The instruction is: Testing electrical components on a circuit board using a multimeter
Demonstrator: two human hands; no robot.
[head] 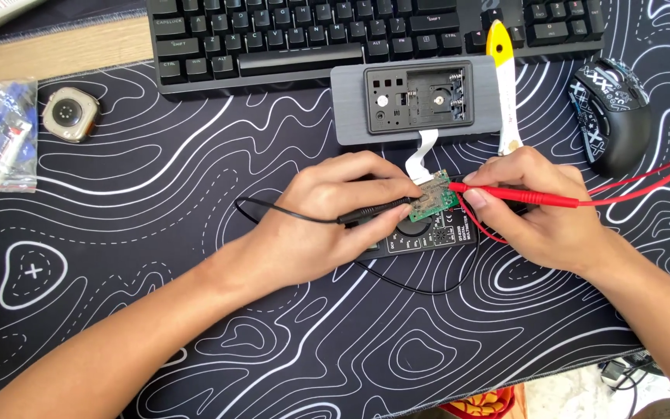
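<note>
Mid-probing: left hand (327,209) pinching black probe (370,211), right hand (540,206) pinching red probe (505,193), both tips pressed onto green circuit board (434,198) above black multimeter (436,233). Opened grey casing (416,101) just beyond, not yet reassembled.

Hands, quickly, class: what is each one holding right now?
Left hand: closed on the black probe, tip at the green circuit board.
Right hand: closed on the red probe, tip at the same board.

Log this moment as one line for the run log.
left hand: holds black probe | right hand: holds red probe | both tips on green circuit board | black multimeter beneath
</note>
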